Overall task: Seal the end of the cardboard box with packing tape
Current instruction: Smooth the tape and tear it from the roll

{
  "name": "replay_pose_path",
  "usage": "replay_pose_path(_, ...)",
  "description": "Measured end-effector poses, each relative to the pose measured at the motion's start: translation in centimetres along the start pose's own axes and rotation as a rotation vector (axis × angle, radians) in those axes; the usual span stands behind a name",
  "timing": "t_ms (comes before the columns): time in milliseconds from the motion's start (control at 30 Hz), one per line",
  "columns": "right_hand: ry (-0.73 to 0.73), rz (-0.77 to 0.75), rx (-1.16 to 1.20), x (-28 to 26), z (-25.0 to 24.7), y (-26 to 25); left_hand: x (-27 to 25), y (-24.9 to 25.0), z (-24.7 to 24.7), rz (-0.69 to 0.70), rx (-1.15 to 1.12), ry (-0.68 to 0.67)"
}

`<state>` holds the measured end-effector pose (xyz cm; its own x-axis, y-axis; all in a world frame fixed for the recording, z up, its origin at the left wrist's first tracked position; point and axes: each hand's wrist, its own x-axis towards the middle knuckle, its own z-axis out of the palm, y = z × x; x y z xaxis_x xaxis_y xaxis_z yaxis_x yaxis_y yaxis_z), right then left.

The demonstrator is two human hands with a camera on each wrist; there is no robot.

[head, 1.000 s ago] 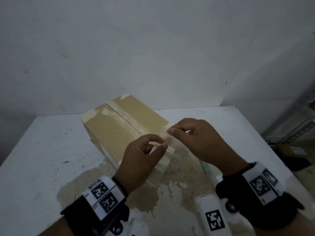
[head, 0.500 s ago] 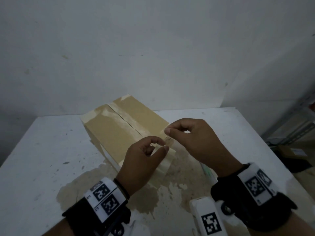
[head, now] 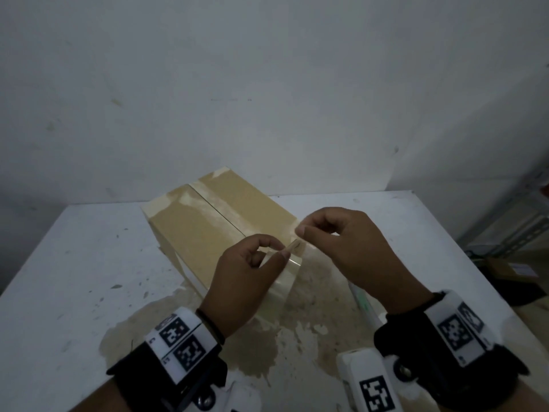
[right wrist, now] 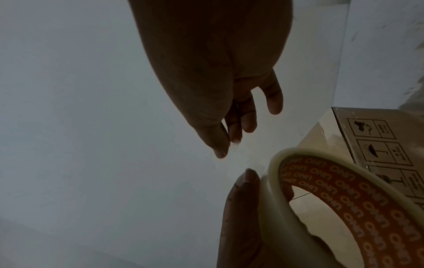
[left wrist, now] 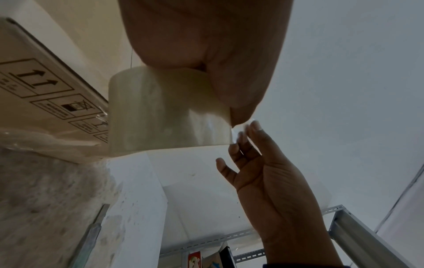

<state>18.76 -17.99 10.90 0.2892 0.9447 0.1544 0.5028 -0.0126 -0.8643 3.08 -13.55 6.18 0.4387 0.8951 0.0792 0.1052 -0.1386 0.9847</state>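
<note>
- Brown rectangular cardboard box (head: pixel 214 221): lies on the stained white table (head: pixel 74 263), left of centre and beyond the hands. A strip of clear tape already runs along its top seam. The near end, facing the person, is largely hidden by the hands; whether tape covers it cannot be told from the head view.
- Left hand (head: pixel 246 281): holds the translucent roll of clear packing tape with an orange printed core (right wrist: pixel 332 208) upright, just in front of the box's near end. Its fingers are curled through the core and its thumb is clamped on the outer face of the roll.
- Right hand (head: pixel 353 248): thumb and forefinger are pressed together on the short free end of the tape (left wrist: pixel 241 130), just beside the roll; the remaining fingers are loosely spread.
- Progress, as judged: the free end is lifted but little tape is drawn out. Pulling a length, laying it over the near end, pressing it down and cutting it appear to remain.
- Long pale tool (head: pixel 361 304): lies on the table beneath the right wrist; its kind cannot be told.
</note>
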Motion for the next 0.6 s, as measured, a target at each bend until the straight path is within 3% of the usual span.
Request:
replay_pose_path(333, -0.027, 0.079, 0.118, 0.40, -0.30, 0.15, 0.04, -0.15, 0.09, -0.015, 0.002, -0.016)
replay_pose_path(600, -0.053, 0.009, 0.049, 0.70, -0.18, -0.23, -0.15, 0.08, 0.19, 0.008, 0.018, -0.003)
